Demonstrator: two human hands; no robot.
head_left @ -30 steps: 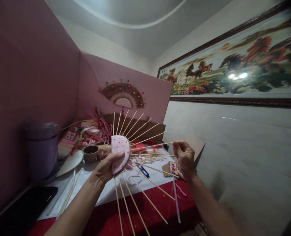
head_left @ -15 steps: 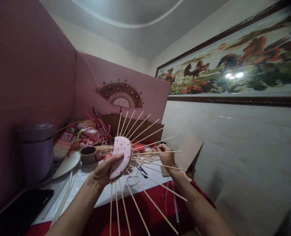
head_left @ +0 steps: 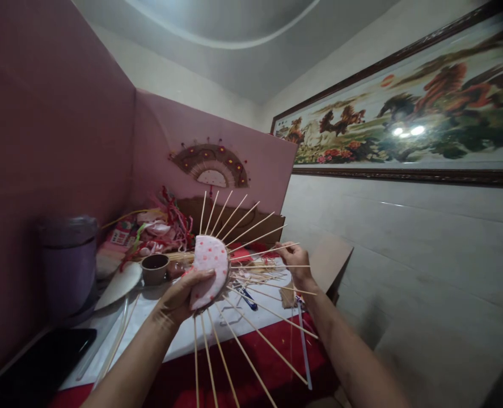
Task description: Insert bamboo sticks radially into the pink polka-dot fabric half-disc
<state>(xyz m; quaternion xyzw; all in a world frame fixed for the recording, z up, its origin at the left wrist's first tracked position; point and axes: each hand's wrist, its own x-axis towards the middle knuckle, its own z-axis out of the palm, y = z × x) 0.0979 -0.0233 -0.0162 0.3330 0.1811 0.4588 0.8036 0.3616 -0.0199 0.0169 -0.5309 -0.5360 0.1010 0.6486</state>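
Observation:
My left hand grips a pink dotted half-round pad with many thin bamboo sticks fanning out from it, held up above the table. My right hand is behind the right-hand sticks, its fingers pinched together near one of them; what it holds is hidden. Loose sticks lie on the white sheet below.
A finished brown fan hangs on the pink board. At the left stand a purple pot, a small brown cup and a heap of ribbons. Blue scissors lie on the red cloth. A black slab sits at bottom left.
My right hand moved left from the fan's outer edge to behind the sticks, then shifted slightly right. The fan frame turned a little in my left hand.

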